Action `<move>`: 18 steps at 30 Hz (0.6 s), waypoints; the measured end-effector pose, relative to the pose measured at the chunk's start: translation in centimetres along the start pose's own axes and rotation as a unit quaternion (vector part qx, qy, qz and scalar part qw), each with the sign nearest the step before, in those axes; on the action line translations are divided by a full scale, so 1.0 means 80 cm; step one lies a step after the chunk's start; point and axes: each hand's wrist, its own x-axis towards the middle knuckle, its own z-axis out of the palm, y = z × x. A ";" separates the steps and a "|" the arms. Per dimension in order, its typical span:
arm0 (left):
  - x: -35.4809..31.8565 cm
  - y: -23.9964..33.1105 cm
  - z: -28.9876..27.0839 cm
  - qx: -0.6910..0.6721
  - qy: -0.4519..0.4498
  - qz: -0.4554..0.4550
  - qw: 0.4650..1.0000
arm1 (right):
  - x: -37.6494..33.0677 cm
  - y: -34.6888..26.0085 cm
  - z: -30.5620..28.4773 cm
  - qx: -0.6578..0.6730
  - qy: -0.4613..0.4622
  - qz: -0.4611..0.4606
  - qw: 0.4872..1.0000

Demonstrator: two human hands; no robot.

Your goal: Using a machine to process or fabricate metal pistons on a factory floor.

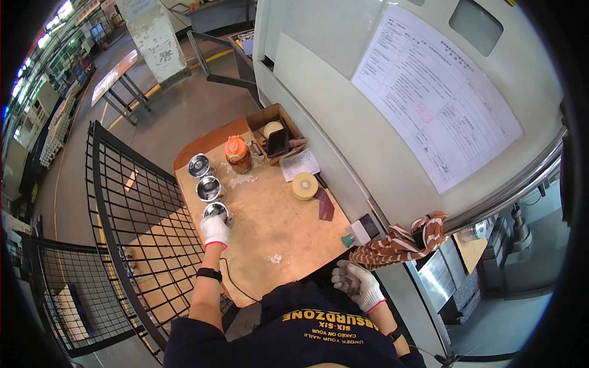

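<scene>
Your left hand (215, 230) is on the nearest metal cup (216, 211), at the left edge of the tabletop (270, 227). Gloved fingers (211, 239) wrap over its near side, closed on it. The cup sits upright, open end up, on the tabletop.

Two more metal cups (209, 188) (199, 165) stand in a row beyond it along the same edge, near one another.

An orange-lidded jar (237, 153) is just right of the farthest cup. Behind it is an open cardboard box (276, 130) against the machine wall (343, 122). A paper sheet (299, 164) and a yellow tape roll (304, 185) lie further right.

Your right hand (358, 283) is well apart from the cups, low beside the tabletop's near right corner. Fingers loosely curled, nothing visibly in them. A pair of striped gloves (399, 240) hangs over the rail (509, 190) just above it.

A black wire fence panel (135, 208) runs along the tabletop's left side.
</scene>
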 end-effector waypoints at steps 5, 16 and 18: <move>0.006 0.000 0.018 0.073 0.054 0.051 0.995 | -0.003 0.007 0.008 0.006 0.007 -0.016 1.000; -0.161 0.115 0.050 0.042 0.026 0.169 0.984 | 0.009 0.082 -0.015 0.105 0.087 0.021 0.990; -0.176 0.132 0.058 0.106 0.151 0.251 0.950 | 0.000 0.091 -0.019 0.136 0.107 0.001 0.985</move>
